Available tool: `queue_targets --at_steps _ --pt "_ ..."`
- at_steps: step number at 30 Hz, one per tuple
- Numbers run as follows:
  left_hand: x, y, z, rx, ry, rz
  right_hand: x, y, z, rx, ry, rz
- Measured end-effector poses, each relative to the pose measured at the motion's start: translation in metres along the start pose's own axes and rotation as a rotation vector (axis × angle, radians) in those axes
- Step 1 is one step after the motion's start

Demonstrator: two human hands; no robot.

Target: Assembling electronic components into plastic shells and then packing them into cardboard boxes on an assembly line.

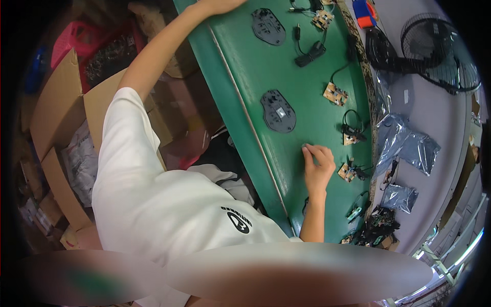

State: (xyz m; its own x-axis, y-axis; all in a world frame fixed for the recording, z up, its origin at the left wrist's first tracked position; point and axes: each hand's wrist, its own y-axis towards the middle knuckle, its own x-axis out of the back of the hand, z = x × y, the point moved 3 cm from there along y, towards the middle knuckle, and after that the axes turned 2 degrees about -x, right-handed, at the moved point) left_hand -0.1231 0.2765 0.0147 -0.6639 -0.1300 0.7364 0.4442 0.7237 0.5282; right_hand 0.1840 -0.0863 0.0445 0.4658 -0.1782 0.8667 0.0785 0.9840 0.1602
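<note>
My right hand (319,162) is over the green work surface (240,66), thumb and fingertips pinched together; whatever is between them is too small to make out. Up and left of it lies a dark plastic plate (286,122) with a small pale square in its middle. A similar plate (268,28) is farther up, close to my left hand (221,5). The top edge of the picture cuts my left hand off, so its fingers are hidden. Beside my right forearm, part of another dark piece (305,206) shows.
Several small circuit boards with black cables, one a tan board (336,94), line the right side. A black adapter (310,54) lies farther up. Beyond the edge are a fan (434,46) and silvery bags (409,146). Cardboard boxes (61,110) and a pink basket (76,38) stand left.
</note>
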Motion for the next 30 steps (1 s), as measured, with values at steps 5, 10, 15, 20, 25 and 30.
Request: queue_targets --at_steps 5,10,15,20,25,30 --pt "-0.008 -0.011 -0.030 -0.173 -0.062 0.089 -0.010 0.076 0.027 0.071 0.164 -0.086" --pt "-0.018 -0.007 -0.021 -0.126 -0.195 0.133 -0.079 0.215 0.086 0.212 0.321 -0.187" --pt "-0.017 -0.009 -0.024 -0.150 -0.168 0.133 -0.134 0.256 0.096 0.277 0.000 -0.216" --pt "-0.014 -0.015 -0.024 -0.144 -0.172 0.129 -0.139 0.249 0.091 0.295 -0.010 -0.228" --pt "-0.013 -0.014 -0.026 -0.136 -0.190 0.147 -0.136 0.247 0.087 0.317 0.015 -0.243" --pt "-0.017 -0.003 -0.040 -0.170 -0.221 0.044 -0.072 0.220 0.082 0.246 0.157 -0.292"
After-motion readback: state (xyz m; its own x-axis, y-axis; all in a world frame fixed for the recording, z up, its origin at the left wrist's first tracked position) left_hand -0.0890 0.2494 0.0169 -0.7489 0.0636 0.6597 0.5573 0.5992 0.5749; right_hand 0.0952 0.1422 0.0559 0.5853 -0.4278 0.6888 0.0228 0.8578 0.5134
